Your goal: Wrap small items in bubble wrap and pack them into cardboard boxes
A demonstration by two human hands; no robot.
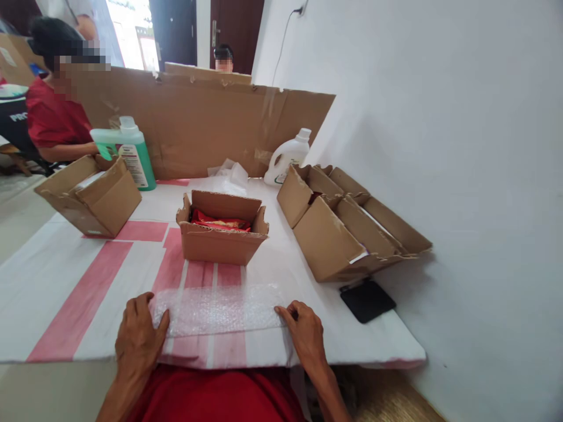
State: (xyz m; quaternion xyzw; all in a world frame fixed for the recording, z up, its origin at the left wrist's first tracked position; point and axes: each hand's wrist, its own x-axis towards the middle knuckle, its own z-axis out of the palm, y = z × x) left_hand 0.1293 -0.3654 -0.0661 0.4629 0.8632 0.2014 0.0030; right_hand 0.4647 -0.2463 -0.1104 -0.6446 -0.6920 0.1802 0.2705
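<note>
Two hands frame a sheet of bubble wrap (219, 310) at the near edge of the table (65, 293). My left hand (138, 337) lies flat with loose fingers, thumb hooked over the sheet's left end; my right hand (305, 331) rests at the right end, fingertips on the edge, pinching nothing that I can make out. I judge the step to be smoothing the sheet flat, and the next move calls for keeping both ends pinned so it stays square to the table edge.

Just beyond the sheet, between my hands, an open small box (222, 228) holds red packets (220, 223); their print is too small to read. Beyond my right hand lie a black flat thing (367, 300), possibly a phone, and larger open boxes (347, 225), with a white jug (288, 157) behind. Beyond my left hand sit another open box (90, 196) and a green bottle (132, 149) whose label I cannot read. A cardboard screen (206, 126) stands across the far side; a person in red (53, 117) sits past it.
</note>
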